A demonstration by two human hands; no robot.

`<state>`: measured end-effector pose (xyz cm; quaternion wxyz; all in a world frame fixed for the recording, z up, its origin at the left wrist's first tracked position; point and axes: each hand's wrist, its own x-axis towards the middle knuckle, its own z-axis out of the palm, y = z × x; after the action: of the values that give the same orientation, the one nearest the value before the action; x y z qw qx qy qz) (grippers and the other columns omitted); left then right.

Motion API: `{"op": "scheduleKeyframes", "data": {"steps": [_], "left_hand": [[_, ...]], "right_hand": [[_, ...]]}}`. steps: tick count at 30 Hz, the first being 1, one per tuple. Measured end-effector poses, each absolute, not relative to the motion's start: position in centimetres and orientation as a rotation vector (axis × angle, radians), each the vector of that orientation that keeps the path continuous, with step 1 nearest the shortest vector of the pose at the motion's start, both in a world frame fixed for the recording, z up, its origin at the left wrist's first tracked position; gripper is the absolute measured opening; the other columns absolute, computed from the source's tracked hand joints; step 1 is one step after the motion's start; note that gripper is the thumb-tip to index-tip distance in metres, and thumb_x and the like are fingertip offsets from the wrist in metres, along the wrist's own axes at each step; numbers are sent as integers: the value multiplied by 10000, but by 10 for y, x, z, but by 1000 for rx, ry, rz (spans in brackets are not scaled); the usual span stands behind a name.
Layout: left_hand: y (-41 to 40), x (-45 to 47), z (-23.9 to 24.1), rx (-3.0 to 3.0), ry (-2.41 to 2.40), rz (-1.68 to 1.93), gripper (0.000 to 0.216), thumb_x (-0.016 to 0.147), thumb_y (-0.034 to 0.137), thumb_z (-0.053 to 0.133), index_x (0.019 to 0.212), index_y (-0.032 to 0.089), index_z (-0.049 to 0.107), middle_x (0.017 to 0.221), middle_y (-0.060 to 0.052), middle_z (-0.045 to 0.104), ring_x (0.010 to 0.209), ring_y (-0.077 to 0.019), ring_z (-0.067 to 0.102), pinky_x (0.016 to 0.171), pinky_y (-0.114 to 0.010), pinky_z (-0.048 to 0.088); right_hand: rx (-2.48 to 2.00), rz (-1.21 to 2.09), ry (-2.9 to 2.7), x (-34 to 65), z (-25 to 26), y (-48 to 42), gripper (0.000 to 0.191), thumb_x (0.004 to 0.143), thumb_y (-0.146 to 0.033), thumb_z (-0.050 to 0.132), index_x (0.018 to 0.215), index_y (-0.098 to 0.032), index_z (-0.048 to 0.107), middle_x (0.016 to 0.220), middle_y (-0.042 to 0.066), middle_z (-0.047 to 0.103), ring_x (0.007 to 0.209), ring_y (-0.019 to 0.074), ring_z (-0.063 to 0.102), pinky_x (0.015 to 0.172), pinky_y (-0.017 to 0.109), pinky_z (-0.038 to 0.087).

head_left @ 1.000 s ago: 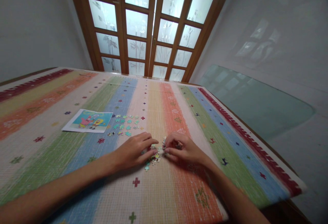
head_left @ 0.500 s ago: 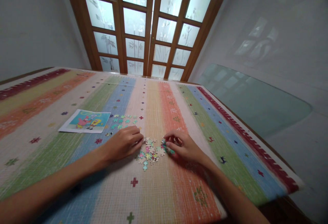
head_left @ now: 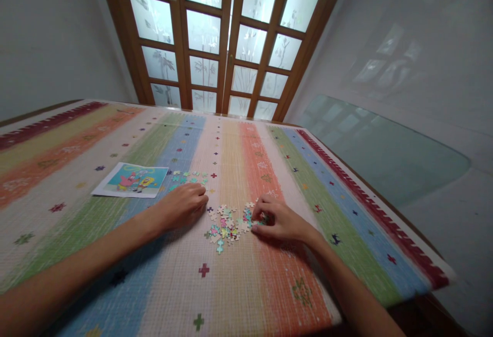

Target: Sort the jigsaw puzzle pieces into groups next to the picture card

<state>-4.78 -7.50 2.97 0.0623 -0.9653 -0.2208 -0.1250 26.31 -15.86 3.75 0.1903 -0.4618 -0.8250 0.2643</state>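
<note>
My left hand is closed, its fingers curled down just left of the pile; whatever is under the fingertips is hidden. My right hand rests at the pile's right edge, thumb and forefinger curved and apart, close to several teal jigsaw pieces. Between the hands lies a loose pile of jigsaw pieces, some pale side up, others pink, yellow and teal. Past my left hand, teal and green jigsaw pieces are laid out in rows, partly covered by the hand.
A printed cartoon picture lies flat left of the rows. A striped, patterned cloth covers the table. Wooden doors with frosted panes stand beyond the far edge, and a white wall rises on the right.
My left hand has drawn away from the pile, slightly left and farther off, over part of the rows. The right hand has shifted slightly right, uncovering more teal pieces.
</note>
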Motion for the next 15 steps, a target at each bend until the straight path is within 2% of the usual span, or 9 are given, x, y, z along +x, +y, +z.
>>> {"op": "scheduleKeyframes", "data": {"steps": [10, 15], "left_hand": [[-75, -49, 33, -2931, -689, -325, 161, 828, 117, 515, 697, 175, 590, 724, -64, 609, 706, -192, 548, 670, -319, 449], [-75, -47, 35, -2919, -703, -331, 193, 885, 218, 539, 702, 179, 587, 722, -56, 597, 709, -195, 548, 680, -323, 462]], "right_hand": [[-1303, 746, -2350, 269, 31, -155, 117, 793, -163, 708, 893, -192, 654, 882, 28, 591, 801, 171, 548, 719, 308, 438], [-1265, 731, -2332, 270, 30, -155, 119, 797, -175, 699, 906, -199, 655, 858, 24, 623, 792, 171, 562, 726, 314, 442]]}}
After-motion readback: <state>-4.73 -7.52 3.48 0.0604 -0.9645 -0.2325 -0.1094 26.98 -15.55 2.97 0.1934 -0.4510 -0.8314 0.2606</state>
